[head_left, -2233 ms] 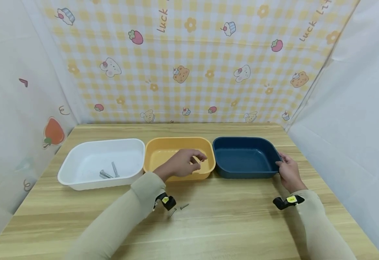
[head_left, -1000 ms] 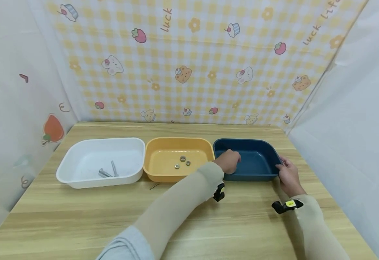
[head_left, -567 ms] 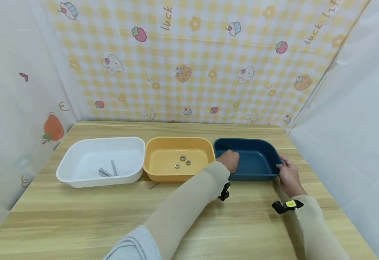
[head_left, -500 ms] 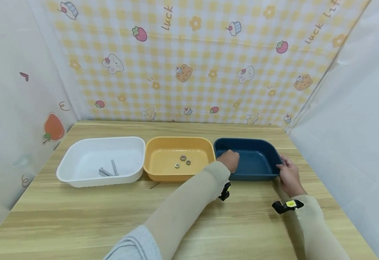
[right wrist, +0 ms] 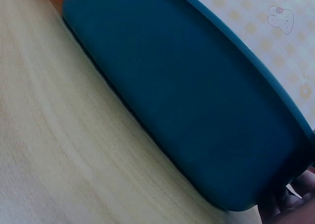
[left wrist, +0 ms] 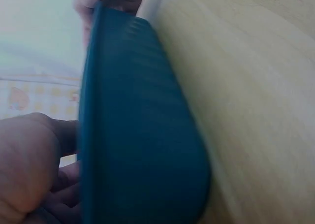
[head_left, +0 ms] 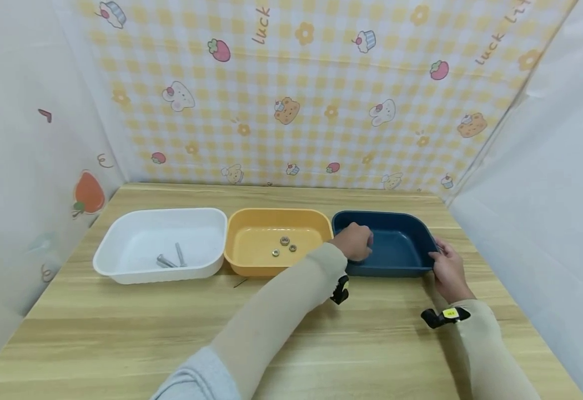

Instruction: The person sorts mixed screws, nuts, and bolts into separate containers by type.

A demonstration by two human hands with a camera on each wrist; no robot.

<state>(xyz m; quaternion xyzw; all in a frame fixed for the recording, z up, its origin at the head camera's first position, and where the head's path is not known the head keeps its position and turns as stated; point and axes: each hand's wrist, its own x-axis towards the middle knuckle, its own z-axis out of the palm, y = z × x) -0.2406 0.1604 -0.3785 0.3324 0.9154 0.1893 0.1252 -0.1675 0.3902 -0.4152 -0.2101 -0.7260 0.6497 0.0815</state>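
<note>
My left hand (head_left: pixel 355 243) reaches down into the left part of the dark blue tray (head_left: pixel 398 272), palm side down. Its fingertips are hidden behind the tray's near wall, and I cannot tell what they hold. In the left wrist view the thumb (left wrist: pixel 29 160) and bent fingers of that hand show beyond the rim of the tray. My right hand (head_left: pixel 450 273) grips the tray's right end, thumb at the rim and fingers around the outside. Part of this hand (right wrist: pixel 290 202) shows at the tray's corner in the right wrist view.
Left of the blue tray stands a yellow tray (head_left: pixel 251 271) with three nuts (head_left: pixel 285 240) in it. Beside that, a white tray (head_left: pixel 121 275) holds several bolts (head_left: pixel 180 254). A thin dark piece (head_left: pixel 240 282) lies before the yellow tray. My left arm hides part of the table (head_left: pixel 121 344).
My left hand has moved right from over the yellow tray into the blue one, uncovering the nuts. The two small screws seen on the table are now behind my arm. My right hand keeps its grip.
</note>
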